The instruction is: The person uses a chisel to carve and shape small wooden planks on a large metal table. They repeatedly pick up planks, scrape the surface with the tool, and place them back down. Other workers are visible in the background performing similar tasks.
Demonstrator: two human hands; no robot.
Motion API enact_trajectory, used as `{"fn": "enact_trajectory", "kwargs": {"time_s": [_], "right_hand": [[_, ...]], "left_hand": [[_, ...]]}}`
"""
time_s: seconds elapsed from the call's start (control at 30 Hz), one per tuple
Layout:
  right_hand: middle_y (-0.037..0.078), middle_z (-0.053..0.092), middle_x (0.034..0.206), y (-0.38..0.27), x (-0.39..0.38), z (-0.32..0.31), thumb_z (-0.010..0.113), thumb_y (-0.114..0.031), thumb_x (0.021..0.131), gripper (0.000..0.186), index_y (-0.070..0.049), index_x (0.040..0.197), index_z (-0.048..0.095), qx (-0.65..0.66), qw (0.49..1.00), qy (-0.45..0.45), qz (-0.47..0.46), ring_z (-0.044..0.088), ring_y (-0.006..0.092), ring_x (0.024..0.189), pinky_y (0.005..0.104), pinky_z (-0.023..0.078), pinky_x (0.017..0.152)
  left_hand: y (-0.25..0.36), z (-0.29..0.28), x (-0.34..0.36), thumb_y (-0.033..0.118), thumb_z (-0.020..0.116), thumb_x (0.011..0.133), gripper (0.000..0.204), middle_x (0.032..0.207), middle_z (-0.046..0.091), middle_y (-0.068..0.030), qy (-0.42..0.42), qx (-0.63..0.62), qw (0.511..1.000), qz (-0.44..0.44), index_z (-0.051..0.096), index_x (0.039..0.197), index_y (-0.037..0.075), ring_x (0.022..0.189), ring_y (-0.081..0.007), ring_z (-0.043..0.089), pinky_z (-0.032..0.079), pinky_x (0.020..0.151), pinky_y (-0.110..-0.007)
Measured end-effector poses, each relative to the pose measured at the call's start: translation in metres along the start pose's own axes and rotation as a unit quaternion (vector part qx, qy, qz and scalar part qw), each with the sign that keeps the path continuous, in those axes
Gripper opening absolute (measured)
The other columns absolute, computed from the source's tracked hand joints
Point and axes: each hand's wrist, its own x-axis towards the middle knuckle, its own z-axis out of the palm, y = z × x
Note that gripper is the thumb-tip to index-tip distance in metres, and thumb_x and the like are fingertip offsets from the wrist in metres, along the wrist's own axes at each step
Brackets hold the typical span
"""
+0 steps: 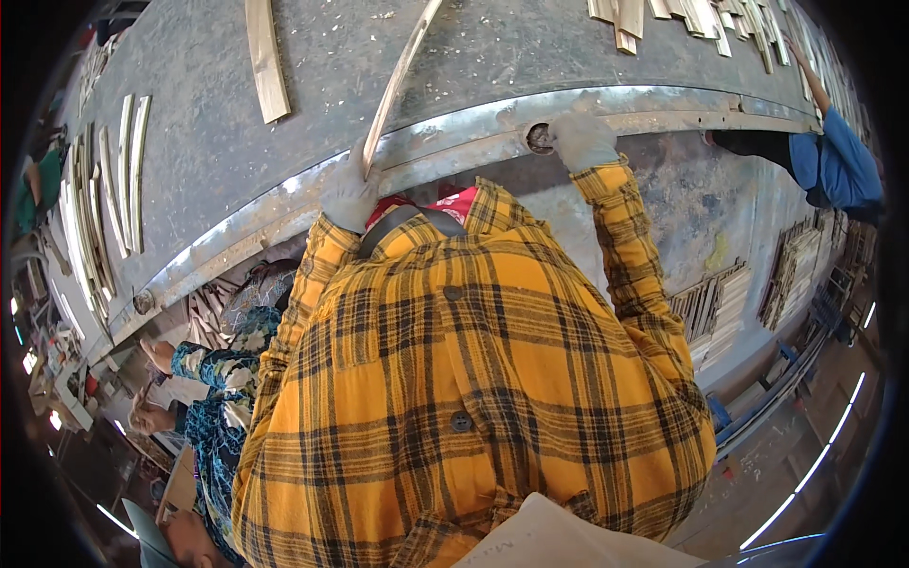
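Note:
My left hand (349, 196), in a pale grey glove, is closed around the near end of a long thin wood strip (402, 76). From there the strip slants away across the dark worktable (331, 66), slightly bowed. At the table's metal front rail (454, 140), my right hand (583, 142) wears the same kind of glove. Its fingers curl in beside a round dark opening (540, 139) in the rail; what they hold, if anything, is too small to make out. Another wood strip (266, 62) lies loose on the table, left of the held one.
Bundles of wood strips lie at the table's left end (95, 208) and far right (701, 19). A person in blue (838, 161) reaches in from the right. Close on my left is a person in a patterned sleeve (222, 379). Stacked slats (710, 308) stand below at right.

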Motion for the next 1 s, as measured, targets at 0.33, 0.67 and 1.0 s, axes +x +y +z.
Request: {"fn": "enact_trajectory", "kwargs": {"time_s": [0.33, 0.67, 1.0], "right_hand": [[0.008, 0.068, 0.074, 0.042, 0.001, -0.003, 0.07, -0.022, 0.082, 0.017, -0.007, 0.089, 0.074, 0.19, 0.98, -0.037, -0.048, 0.064, 0.0199, 0.061, 0.0315, 0.05, 0.057], [-0.004, 0.063, 0.068, 0.059, -0.018, -0.035, 0.07, -0.019, 0.087, 0.016, -0.004, 0.091, 0.073, 0.512, 0.857, -0.057, -0.023, 0.055, 0.0022, 0.055, 0.0181, 0.038, 0.048], [0.0, 0.065, 0.074, -0.027, 0.024, -0.04, 0.068, -0.012, 0.088, 0.019, 0.002, 0.101, 0.069, 0.605, 0.786, -0.095, -0.089, 0.057, 0.0023, 0.058, 0.0153, 0.043, 0.049]], "left_hand": [[-0.021, -0.009, 0.013, 0.008, 0.069, 0.081, 0.061, 0.108, 0.064, -0.0163, -0.132, -0.485, 0.842, -0.197, 0.046, 0.136, -0.002, 0.087, -0.0223, 0.064, 0.052, 0.082, -0.032], [-0.044, 0.003, 0.011, 0.026, 0.038, 0.102, 0.035, 0.07, 0.048, -0.0045, -0.203, -0.856, 0.444, -0.167, 0.046, 0.126, 0.002, 0.041, -0.0062, 0.04, 0.034, 0.036, -0.021], [-0.042, -0.004, 0.01, 0.054, 0.052, 0.092, 0.067, 0.096, 0.058, -0.0176, -0.189, -0.861, 0.454, -0.128, 0.042, 0.135, 0.003, 0.072, -0.0225, 0.06, 0.052, 0.056, -0.031]]}}
